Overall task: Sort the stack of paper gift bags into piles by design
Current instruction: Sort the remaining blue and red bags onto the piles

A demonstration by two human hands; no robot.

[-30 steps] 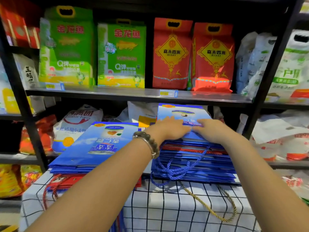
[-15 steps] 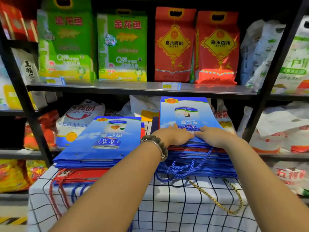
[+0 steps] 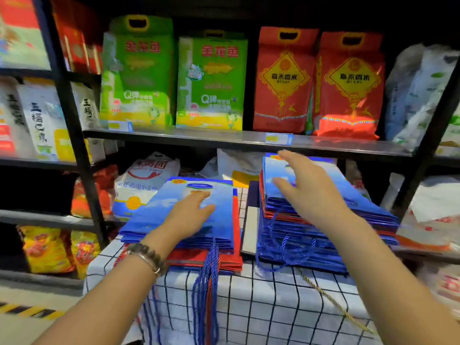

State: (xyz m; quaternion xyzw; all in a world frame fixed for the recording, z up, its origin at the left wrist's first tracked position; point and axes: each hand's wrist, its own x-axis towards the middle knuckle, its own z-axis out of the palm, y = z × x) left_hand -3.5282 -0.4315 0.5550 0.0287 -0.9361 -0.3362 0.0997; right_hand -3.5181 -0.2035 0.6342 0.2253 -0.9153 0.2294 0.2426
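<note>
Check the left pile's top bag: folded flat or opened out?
Folded flat: the top bag lies thin and level, left hand resting on it.

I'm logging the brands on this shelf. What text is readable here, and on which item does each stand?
"金龙鱼": right green rice bag, red characters at the top.
"Q弹": same bag, lower down.
"禾香米": left red rice bag, inside the yellow diamond; the first character is unclear.
Too blurred to read: blue gift bags, shelf price tags, white sack.
</note>
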